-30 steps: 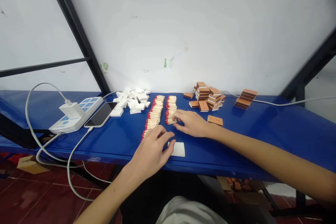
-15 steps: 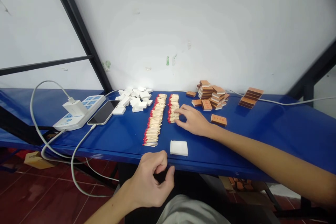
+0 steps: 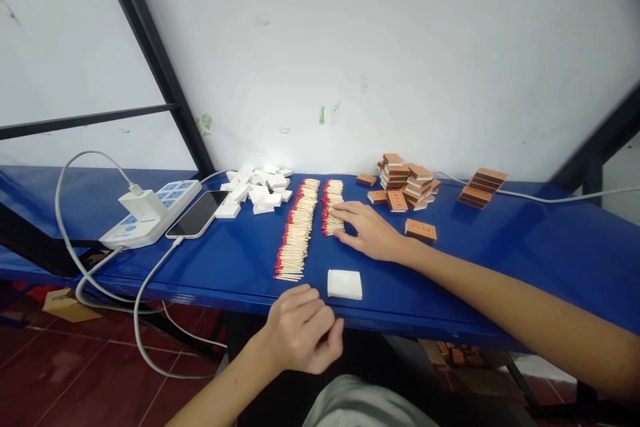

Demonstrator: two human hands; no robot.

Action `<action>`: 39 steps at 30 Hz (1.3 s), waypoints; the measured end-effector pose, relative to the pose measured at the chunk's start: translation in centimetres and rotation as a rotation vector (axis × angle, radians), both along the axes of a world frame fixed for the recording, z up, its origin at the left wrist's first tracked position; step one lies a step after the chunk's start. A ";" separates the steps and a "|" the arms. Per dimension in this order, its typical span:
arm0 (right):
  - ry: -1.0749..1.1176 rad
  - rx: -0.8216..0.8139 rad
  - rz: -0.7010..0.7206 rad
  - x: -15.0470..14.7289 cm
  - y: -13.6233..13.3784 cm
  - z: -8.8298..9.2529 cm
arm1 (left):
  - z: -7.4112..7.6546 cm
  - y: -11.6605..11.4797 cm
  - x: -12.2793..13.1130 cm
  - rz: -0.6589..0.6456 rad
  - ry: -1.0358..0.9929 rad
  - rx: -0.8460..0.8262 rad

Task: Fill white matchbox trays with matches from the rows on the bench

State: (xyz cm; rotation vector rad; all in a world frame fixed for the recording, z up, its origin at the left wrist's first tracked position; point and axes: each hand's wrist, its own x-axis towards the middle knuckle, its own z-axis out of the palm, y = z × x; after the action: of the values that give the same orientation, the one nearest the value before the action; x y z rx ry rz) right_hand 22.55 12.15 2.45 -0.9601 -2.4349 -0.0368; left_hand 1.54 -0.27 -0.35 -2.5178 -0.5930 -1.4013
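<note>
Two rows of red-tipped matches (image 3: 299, 230) lie on the blue table (image 3: 500, 253). My right hand (image 3: 367, 230) rests on the near end of the right-hand row (image 3: 331, 203), fingers stretched out flat over the sticks. My left hand (image 3: 303, 337) hangs at the table's front edge with its fingers curled in; what they hold, if anything, is hidden. A white inner matchbox tray (image 3: 345, 284) lies just above that hand. One brown matchbox sleeve (image 3: 421, 231) sits to the right of my right hand.
A pile of white trays (image 3: 257, 189) lies at the back, left of the matches. Brown sleeves are heaped (image 3: 403, 182) and stacked (image 3: 483, 187) at the back right. A phone (image 3: 198, 213), power strip (image 3: 150, 215) and cables occupy the left.
My left hand has pulled back from the white tray to the table's front edge and curled up. My right hand has shifted slightly along the right row of matches.
</note>
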 end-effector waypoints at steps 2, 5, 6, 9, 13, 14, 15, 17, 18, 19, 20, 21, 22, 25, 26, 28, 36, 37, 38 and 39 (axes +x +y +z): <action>0.002 -0.012 0.014 0.0 0.1 -0.1 | -0.4 0.0 0.0 0.031 0.003 0.025; 0.005 -0.031 0.024 0.0 0.1 -0.2 | -0.6 0.0 0.1 0.076 0.045 0.041; 0.004 -0.034 0.028 0.1 0.1 -0.2 | -0.6 0.0 0.1 0.082 0.062 0.054; 0.001 -0.036 0.045 0.1 0.1 -0.2 | -0.6 0.1 0.3 0.090 0.094 0.087; 0.017 -0.038 0.055 0.1 0.0 -0.2 | -0.7 0.2 0.3 0.105 0.119 0.102; 0.024 -0.037 0.061 0.1 0.0 -0.2 | -0.7 0.2 0.3 0.109 0.124 0.105; 0.031 -0.035 0.070 0.1 0.0 -0.2 | -0.7 0.2 0.3 0.112 0.127 0.108; 0.045 -0.029 0.091 0.1 -0.1 -0.1 | -0.7 0.2 0.2 0.120 0.129 0.115; 0.051 -0.025 0.103 0.0 -0.1 0.0 | -0.8 0.2 0.2 0.121 0.127 0.118; 0.058 -0.021 0.115 0.0 -0.1 0.0 | -0.8 0.2 0.2 0.120 0.122 0.119; 0.067 -0.016 0.128 0.0 -0.1 0.1 | -0.8 0.2 0.2 0.116 0.115 0.117; 0.077 -0.012 0.142 0.0 -0.2 0.1 | -0.8 0.2 0.2 0.111 0.105 0.113; 0.089 -0.009 0.157 0.0 -0.2 0.1 | -0.8 0.2 0.2 0.105 0.093 0.107; 0.126 -0.006 0.205 0.0 -0.2 0.2 | -0.8 0.2 0.2 0.092 0.065 0.091; 0.135 -0.006 0.220 0.0 -0.2 0.3 | -0.8 0.2 0.2 0.091 0.062 0.090; 0.148 -0.006 0.230 0.1 -0.3 0.3 | -0.8 0.2 0.2 0.092 0.064 0.092; 0.173 -0.039 0.130 0.3 -0.7 0.4 | -0.1 -0.1 0.5 0.171 0.057 0.050; 0.173 -0.047 0.129 0.3 -0.9 0.5 | 0.0 -0.2 0.5 0.186 0.061 0.040; 0.170 -0.054 0.130 0.3 -1.0 0.6 | 0.1 -0.2 0.6 0.195 0.071 0.032; 0.169 -0.059 0.130 0.3 -1.1 0.7 | 0.2 -0.2 0.6 0.200 0.088 0.024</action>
State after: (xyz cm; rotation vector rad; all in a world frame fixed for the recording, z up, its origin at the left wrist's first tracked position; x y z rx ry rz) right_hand 22.82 11.01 3.14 -0.7938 -2.3466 0.1563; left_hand 2.13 -0.48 -0.13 -2.4102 -0.7814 -1.2136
